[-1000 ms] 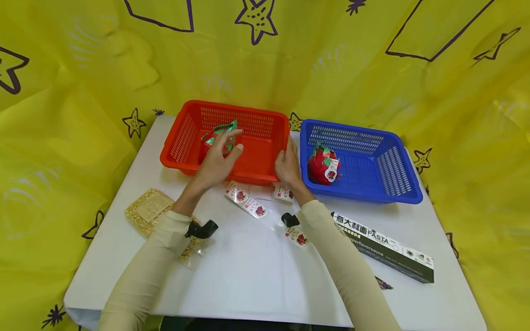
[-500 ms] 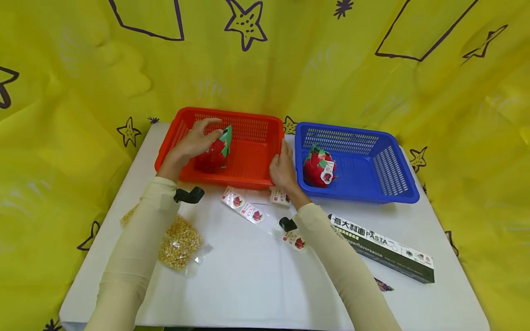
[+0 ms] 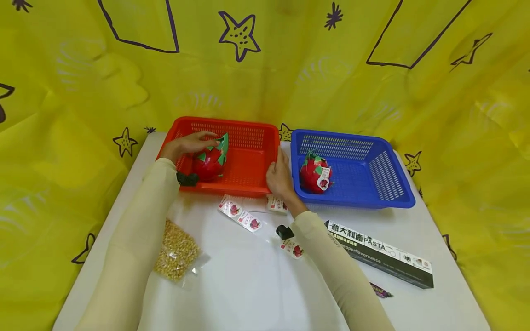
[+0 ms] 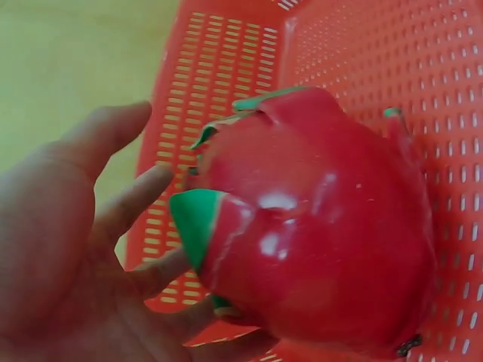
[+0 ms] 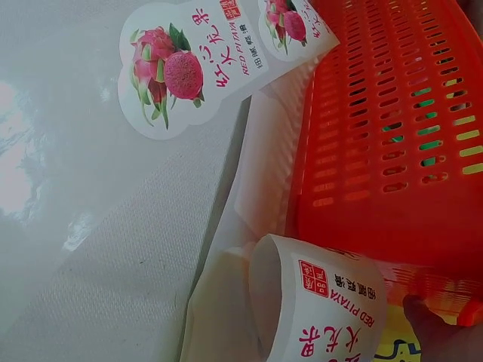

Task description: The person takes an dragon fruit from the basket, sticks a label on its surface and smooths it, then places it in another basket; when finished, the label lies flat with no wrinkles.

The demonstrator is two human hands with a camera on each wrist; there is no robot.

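Observation:
A red dragon fruit with green leaf tips (image 3: 208, 164) lies in the left part of the red plastic basket (image 3: 248, 168). My left hand (image 3: 188, 143) reaches over the basket's left side to that fruit. In the left wrist view its fingers are spread beside and partly behind the fruit, and the thumb stands apart from it. At the basket's right front corner, my right hand (image 3: 280, 178) holds the wall, fingers along the outer side. The right wrist view shows only its thumb (image 5: 441, 332) against the basket, near a curled strip of pitaya stickers (image 5: 324, 302).
A blue basket (image 3: 356, 177) stands at the right, holding a labelled dragon fruit (image 3: 313, 174). On the white table lie sticker strips (image 3: 240, 214), a bag of yellow kernels (image 3: 175, 250), a black-and-white pasta box (image 3: 381, 255) and a small purple packet (image 3: 380, 290).
My left hand has moved left and lower, from above the basket's middle to the dragon fruit's left side. My right hand stays at the basket's corner. The head view has shifted slightly.

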